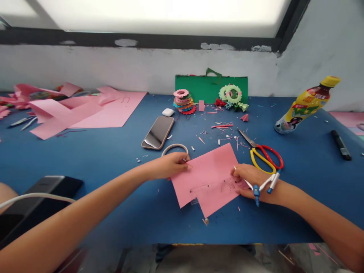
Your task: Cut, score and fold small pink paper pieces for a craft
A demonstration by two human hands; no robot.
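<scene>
A sheet of pink paper (209, 167) with a notch cut in its lower edge lies before me. My left hand (174, 165) is closed on its upper left edge, thumb on top. At the right edge is my right hand (247, 178), fingers closed with a white and blue drawing compass (256, 190) tucked in them; its hinge points toward me. Those fingers also touch the paper's right edge. Over the paper's lower part shows a clear ruler (209, 186) with a curved cutout. Scissors (260, 151) with red and yellow handles lie just beyond my right hand.
A phone (158, 132), a white earbud case (168, 112) and a roll of tape (174, 146) lie beyond my left hand. Stacked paper rings (184, 101) stand farther back. A bottle (305, 106) leans at right, near a black marker (340, 145). Paper scraps litter the middle.
</scene>
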